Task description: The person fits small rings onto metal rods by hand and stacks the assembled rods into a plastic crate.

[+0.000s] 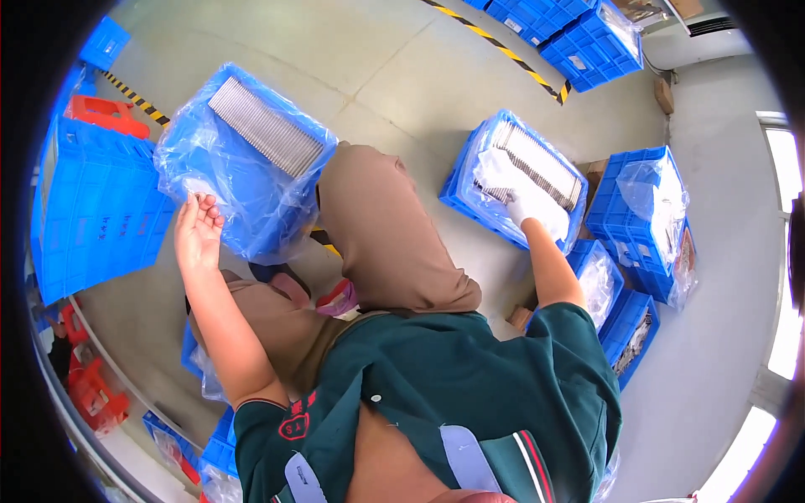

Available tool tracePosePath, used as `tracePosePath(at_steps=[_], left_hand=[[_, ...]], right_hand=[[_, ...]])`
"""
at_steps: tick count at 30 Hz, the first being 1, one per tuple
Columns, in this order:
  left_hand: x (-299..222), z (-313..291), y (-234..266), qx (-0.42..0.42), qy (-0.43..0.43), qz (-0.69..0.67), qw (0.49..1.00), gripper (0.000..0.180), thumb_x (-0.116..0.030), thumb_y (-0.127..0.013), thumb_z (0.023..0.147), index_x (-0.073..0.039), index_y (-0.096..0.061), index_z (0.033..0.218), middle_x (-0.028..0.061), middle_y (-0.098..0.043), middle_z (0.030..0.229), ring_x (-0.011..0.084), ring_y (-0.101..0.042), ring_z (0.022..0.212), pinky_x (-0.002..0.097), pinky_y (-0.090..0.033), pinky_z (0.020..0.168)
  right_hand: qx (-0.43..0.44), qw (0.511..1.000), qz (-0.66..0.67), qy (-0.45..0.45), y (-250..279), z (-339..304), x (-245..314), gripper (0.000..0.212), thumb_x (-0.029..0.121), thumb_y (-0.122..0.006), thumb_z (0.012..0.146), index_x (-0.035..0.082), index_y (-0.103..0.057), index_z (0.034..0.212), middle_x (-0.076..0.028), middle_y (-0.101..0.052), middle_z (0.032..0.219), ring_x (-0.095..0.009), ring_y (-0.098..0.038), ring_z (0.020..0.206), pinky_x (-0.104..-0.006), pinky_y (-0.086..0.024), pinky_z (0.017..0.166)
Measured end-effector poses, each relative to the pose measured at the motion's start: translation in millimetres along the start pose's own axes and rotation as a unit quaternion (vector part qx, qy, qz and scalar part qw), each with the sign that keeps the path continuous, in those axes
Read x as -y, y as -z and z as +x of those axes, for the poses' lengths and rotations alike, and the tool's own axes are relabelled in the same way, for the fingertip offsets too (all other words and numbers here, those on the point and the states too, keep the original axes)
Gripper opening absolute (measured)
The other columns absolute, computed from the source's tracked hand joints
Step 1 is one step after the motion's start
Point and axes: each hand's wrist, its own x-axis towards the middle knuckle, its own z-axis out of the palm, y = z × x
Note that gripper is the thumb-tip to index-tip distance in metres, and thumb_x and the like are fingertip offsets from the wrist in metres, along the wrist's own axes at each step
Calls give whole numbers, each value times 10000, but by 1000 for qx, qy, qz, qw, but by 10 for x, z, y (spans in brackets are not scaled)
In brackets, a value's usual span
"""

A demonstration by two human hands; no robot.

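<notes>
My left hand [199, 230] is bare, palm up, with its fingers loosely curled and apart at the near edge of a blue bin [314, 126]. Clear plastic film [226, 180] lines that bin and bunches just beyond the fingertips. Inside, a long row of thin metal parts [264, 126] stands packed along the far side. My right hand [521, 210], in a white glove, reaches into a second blue bin [457, 186] on the right. Its fingers close down at a short row of metal parts [493, 191]; what they grip is hidden. A longer metal row [537, 163] lies beyond.
Stacked blue crates [105, 201] stand at the left, below a red crate [109, 115]. More blue crates [633, 210] line the right wall, and others [587, 54] sit at the far right. Black-and-yellow tape [495, 42] marks the floor. My knee [377, 218] is between the two bins.
</notes>
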Motion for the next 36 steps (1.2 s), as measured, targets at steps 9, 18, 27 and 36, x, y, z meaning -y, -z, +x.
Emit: tracePosePath(at_steps=[9, 18, 27, 36], left_hand=[[13, -53, 37, -49, 8, 39, 998, 196, -270, -540, 860, -76, -528, 885, 32, -540, 818, 106, -468, 708, 238, -383, 624], [-23, -64, 6, -63, 18, 57, 996, 182, -259, -518, 873, -78, -524, 882, 33, -539, 827, 102, -467, 715, 228, -381, 645], [11, -19, -77, -70, 31, 79, 994, 183, -259, -492, 887, -79, -513, 861, 23, -524, 805, 94, -455, 702, 220, -371, 638], [-17, -15, -87, -63, 5, 99, 993, 189, -256, -483, 891, -74, -522, 852, 21, -532, 784, 88, -456, 672, 220, -360, 615]], right_hand=[[19, 994, -108, -1, 55, 1058, 269, 183, 169, -509, 779, 63, -649, 834, -140, -620, 781, -255, -609, 791, -346, -467, 686], [42, 968, -247, 27, -14, 1116, 781, 160, 159, -522, 766, 65, -650, 781, -123, -615, 720, -240, -616, 727, -339, -472, 638], [55, 919, -388, 47, 97, 1025, 1123, 146, 150, -534, 752, 67, -652, 728, -105, -609, 658, -225, -623, 663, -333, -478, 590], [-52, 967, -179, 173, 15, 939, 695, 119, 147, -531, 728, 89, -616, 667, -90, -576, 596, -264, -593, 577, -355, -450, 501]])
